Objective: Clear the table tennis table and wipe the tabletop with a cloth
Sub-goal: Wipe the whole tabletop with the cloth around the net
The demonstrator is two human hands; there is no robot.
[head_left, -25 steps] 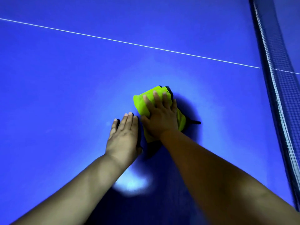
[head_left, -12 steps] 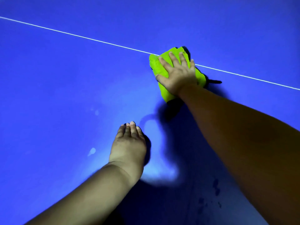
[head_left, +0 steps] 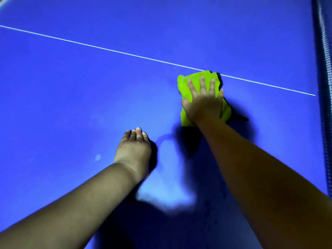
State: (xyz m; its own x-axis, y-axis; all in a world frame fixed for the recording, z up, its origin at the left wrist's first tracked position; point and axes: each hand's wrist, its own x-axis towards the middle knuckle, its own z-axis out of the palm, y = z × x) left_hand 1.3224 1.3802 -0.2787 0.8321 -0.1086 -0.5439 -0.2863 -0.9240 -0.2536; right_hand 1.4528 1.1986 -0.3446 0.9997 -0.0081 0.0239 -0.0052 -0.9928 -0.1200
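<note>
Yellow-green cloth [head_left: 185, 85] looked soft and light, best driven by central palm pressure. Right hand [head_left: 203, 103] pressed it, fingers straight; left hand [head_left: 133, 148] lay flat, empty, on the tabletop [head_left: 71, 105].

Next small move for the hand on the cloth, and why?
Probably slide the right hand and the green cloth leftward along the white line: the cloth's far edge touches that line, the net stands close on the right, and bare tabletop with a faint spot stretches left. The left hand rests flat.
</note>
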